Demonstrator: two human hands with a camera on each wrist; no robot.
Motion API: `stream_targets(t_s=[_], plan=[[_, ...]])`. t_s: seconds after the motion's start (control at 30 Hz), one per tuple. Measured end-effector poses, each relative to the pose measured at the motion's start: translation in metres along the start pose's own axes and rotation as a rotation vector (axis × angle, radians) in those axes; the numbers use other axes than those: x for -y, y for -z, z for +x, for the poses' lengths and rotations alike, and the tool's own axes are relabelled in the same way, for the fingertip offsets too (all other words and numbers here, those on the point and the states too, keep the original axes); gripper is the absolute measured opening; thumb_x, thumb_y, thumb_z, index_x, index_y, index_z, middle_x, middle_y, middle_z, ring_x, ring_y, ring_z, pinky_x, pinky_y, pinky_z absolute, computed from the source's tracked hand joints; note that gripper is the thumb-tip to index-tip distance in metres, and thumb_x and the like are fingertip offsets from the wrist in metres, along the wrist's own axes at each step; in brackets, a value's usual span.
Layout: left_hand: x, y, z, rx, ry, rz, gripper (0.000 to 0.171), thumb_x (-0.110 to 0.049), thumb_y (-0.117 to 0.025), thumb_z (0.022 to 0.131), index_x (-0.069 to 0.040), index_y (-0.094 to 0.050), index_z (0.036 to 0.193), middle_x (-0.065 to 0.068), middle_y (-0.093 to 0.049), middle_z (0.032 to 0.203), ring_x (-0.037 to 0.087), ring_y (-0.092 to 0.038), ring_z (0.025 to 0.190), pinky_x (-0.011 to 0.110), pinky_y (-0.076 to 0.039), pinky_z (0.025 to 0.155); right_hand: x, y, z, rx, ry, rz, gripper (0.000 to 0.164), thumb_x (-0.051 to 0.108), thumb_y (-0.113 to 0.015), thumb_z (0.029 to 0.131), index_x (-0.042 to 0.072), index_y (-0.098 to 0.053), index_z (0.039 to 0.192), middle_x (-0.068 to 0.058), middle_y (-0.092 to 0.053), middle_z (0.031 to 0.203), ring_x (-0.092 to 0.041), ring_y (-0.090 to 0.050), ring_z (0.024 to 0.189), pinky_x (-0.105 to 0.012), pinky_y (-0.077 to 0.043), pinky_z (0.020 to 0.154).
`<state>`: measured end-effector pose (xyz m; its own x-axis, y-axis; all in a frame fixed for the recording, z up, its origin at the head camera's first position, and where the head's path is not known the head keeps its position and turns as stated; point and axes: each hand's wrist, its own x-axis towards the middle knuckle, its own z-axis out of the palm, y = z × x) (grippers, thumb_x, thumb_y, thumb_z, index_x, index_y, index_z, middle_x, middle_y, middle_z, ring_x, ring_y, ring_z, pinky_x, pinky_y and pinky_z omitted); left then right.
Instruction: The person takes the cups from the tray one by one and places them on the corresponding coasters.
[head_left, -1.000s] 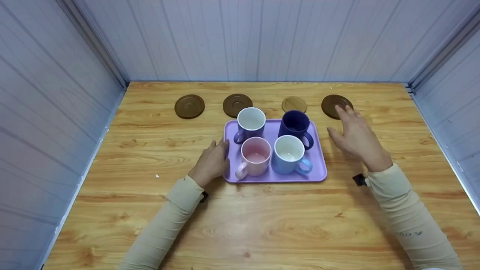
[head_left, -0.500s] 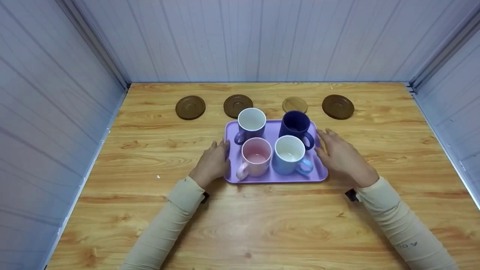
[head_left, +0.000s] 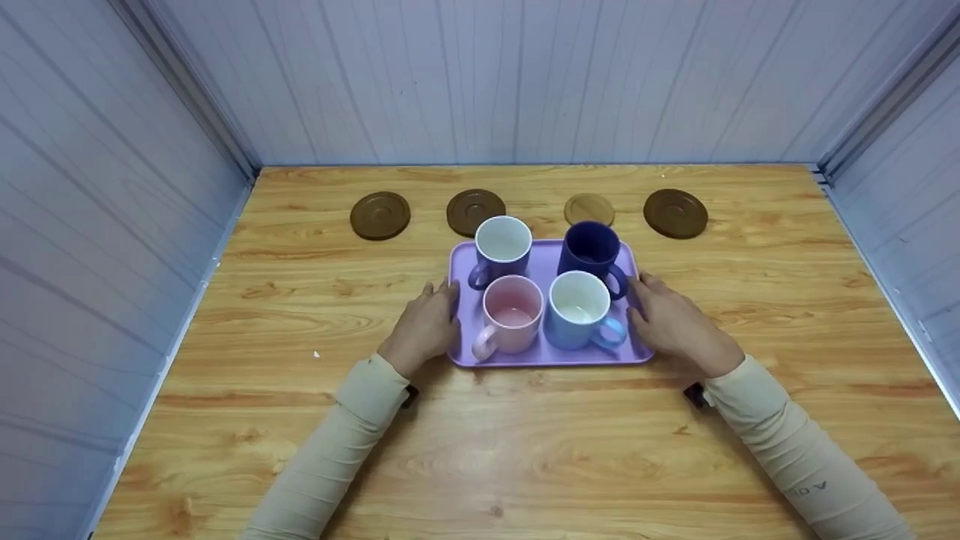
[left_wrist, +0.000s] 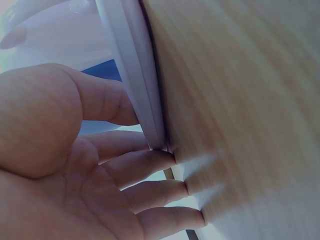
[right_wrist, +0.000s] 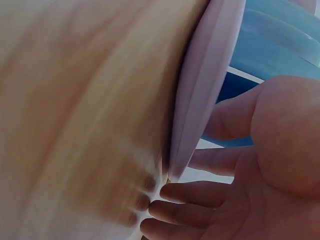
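Observation:
A lilac tray (head_left: 544,253) lies on the wooden table, bearing several mugs. At its back are a dark mug with a white inside (head_left: 503,264) and a navy mug (head_left: 592,262); in front stand a pink mug (head_left: 512,331) and a light blue mug (head_left: 573,332). My left hand (head_left: 421,328) grips the tray's left end, thumb over the rim, other fingers low along the outside. At the opposite end my right hand (head_left: 679,328) holds the rim likewise. Both wrist views show the thumb tips partly hidden behind the rim (left_wrist: 132,65).
Behind the tray, several round coasters form a row: dark brown ones at the far left (head_left: 380,216), centre left (head_left: 475,208) and right (head_left: 675,214), and a smaller pale wooden one (head_left: 589,207). White panels (head_left: 480,82) wall the table's back and sides.
My right hand has come from the right-hand coaster, leftward and toward me, to the tray's right end. My left hand, the tray and the mugs have stayed in place.

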<state>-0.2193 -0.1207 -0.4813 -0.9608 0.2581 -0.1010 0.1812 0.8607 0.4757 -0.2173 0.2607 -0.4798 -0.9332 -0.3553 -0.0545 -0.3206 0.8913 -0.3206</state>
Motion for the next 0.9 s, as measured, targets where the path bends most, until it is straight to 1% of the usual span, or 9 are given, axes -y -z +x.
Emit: stream_targets(t_s=[0.2,0.3,0.53,0.67,0.8,0.87,0.9], plan=[[0.0005,-0.0015,-0.0010,0.003,0.001,-0.004,0.059,-0.006,-0.055,0.095,0.002,-0.046,0.153,0.020,-0.041,0.160,0.056,-0.034,0.145,0.061,-0.036,0.116,-0.0010,-0.0018,-0.0014,-0.014,0.038,-0.009,0.053,0.008,-0.051,0.100,-0.015,-0.044,0.147,-0.036,-0.049,0.145,-0.052,-0.050,0.133,-0.064,-0.042,0.109],[0.0006,-0.0011,-0.0013,0.003,0.003,-0.003,0.059,-0.006,-0.054,0.095,0.002,-0.046,0.153,0.019,-0.041,0.160,0.056,-0.034,0.145,0.061,-0.036,0.116,-0.0010,-0.0022,-0.0018,-0.016,0.046,-0.012,0.051,0.006,-0.049,0.100,-0.014,-0.045,0.146,-0.035,-0.050,0.144,-0.053,-0.049,0.134,-0.064,-0.041,0.109],[-0.0001,-0.0002,-0.0010,0.001,0.008,-0.005,0.058,-0.006,-0.053,0.096,0.002,-0.047,0.153,0.020,-0.043,0.159,0.055,-0.035,0.144,0.061,-0.037,0.115,0.0003,-0.0012,-0.0011,-0.004,0.043,-0.015,0.049,0.007,-0.047,0.102,-0.012,-0.045,0.147,-0.035,-0.048,0.148,-0.053,-0.044,0.138,-0.065,-0.038,0.112],[-0.0003,0.0000,-0.0001,-0.004,-0.005,0.008,0.057,-0.005,-0.053,0.096,0.003,-0.048,0.152,0.022,-0.045,0.157,0.056,-0.036,0.144,0.063,-0.038,0.113,0.0008,-0.0009,-0.0010,0.007,0.035,-0.014,0.049,0.007,-0.046,0.103,-0.011,-0.044,0.149,-0.036,-0.044,0.151,-0.055,-0.041,0.140,-0.064,-0.035,0.115],[-0.0009,0.0008,0.0006,0.007,-0.019,0.010,0.055,-0.005,-0.051,0.096,0.004,-0.049,0.150,0.024,-0.045,0.157,0.056,-0.036,0.144,0.066,-0.037,0.113,-0.0004,-0.0015,-0.0010,-0.006,0.047,-0.020,0.048,0.006,-0.046,0.103,-0.013,-0.045,0.146,-0.039,-0.044,0.149,-0.057,-0.042,0.139,-0.064,-0.034,0.116],[-0.0012,0.0024,0.0005,0.019,-0.021,0.002,0.053,-0.005,-0.051,0.097,0.004,-0.050,0.149,0.025,-0.046,0.156,0.055,-0.037,0.143,0.065,-0.036,0.115,-0.0013,-0.0025,-0.0011,-0.012,0.052,-0.022,0.046,0.006,-0.046,0.102,-0.013,-0.047,0.144,-0.039,-0.045,0.148,-0.056,-0.042,0.139,-0.064,-0.034,0.115],[-0.0012,0.0036,0.0004,0.024,-0.021,-0.005,0.052,-0.005,-0.051,0.098,0.005,-0.051,0.149,0.026,-0.047,0.155,0.054,-0.039,0.143,0.063,-0.036,0.115,-0.0014,-0.0030,-0.0011,-0.012,0.053,-0.021,0.046,0.006,-0.047,0.102,-0.013,-0.047,0.144,-0.039,-0.045,0.148,-0.057,-0.042,0.139,-0.064,-0.035,0.115]])
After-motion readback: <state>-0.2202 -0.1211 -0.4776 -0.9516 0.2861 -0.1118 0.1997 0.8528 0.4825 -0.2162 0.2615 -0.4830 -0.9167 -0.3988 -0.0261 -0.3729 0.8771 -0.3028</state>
